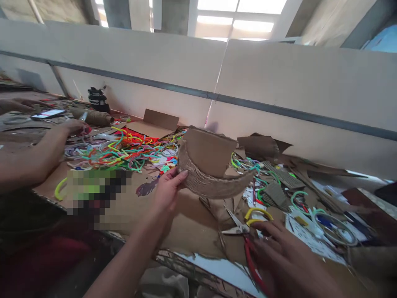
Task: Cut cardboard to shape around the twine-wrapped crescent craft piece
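Observation:
My left hand (170,184) is closed, with thumb and fingers pinching the left end of a crescent-shaped cardboard piece (214,184) wound with brown twine. The crescent is held up over the table, its horns pointing upward. A plain piece of cardboard (211,151) shows within its curve; whether the two are joined I cannot tell. Low on the right, my right hand (279,244) grips red-handled scissors (240,229). Their blades are spread and point left, beneath the crescent, with nothing between them. A yellow curved strip (259,213) lies just beyond the right fingers.
Cardboard covers the worktable (195,215). Tangled colourful pipe cleaners (124,149) lie left of centre. Another person's hand (74,128) works at the left, near a twine roll (94,117) and a phone (49,114). Cardboard scraps (276,194) and a ring (335,229) lie right.

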Available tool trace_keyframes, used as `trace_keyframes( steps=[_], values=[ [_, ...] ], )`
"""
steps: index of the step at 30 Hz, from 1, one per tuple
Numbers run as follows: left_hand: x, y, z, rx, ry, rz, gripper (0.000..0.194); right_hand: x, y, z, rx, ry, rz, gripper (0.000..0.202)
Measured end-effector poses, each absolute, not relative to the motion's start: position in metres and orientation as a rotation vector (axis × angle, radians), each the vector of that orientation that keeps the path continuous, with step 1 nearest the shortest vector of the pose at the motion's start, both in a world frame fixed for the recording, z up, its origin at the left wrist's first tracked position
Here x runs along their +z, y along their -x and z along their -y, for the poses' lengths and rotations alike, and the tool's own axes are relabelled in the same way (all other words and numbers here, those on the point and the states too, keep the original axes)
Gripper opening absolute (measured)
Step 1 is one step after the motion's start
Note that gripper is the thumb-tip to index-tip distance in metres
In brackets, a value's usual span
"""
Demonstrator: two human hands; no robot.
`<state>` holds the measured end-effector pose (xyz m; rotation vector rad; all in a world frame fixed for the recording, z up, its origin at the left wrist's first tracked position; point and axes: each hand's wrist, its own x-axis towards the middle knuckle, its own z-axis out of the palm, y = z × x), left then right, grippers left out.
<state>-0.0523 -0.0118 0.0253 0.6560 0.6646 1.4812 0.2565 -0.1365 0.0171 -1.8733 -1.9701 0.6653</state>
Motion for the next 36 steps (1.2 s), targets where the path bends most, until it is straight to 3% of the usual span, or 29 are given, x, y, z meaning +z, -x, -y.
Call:
trace_keyframes(
  steps=[6, 12, 18, 27, 36],
  values=[
    [0.021, 0.053, 0.008, 1.482, -0.579, -0.664, 0.03, 0.01, -0.267, 0.153, 0.65, 1.923, 2.196, 0.049],
    [0.019, 0.052, 0.008, 1.447, -0.576, -0.634, 0.023, 0.016, -0.268, 0.139, 0.458, 1.966, 2.432, 0.079],
    [0.021, 0.05, 0.008, 1.44, -0.55, -0.676, 0.022, 0.021, -0.255, 0.134, 0.45, 1.947, 2.43, 0.062],
    [0.018, 0.05, 0.01, 1.462, -0.546, -0.653, 0.022, 0.026, -0.273, 0.151, 0.419, 1.933, 2.261, 0.067],
    [0.021, 0.05, 0.011, 1.5, -0.441, -0.716, 0.018, 0.033, -0.316, 0.154, 0.643, 1.981, 1.991, 0.066]
  ],
)
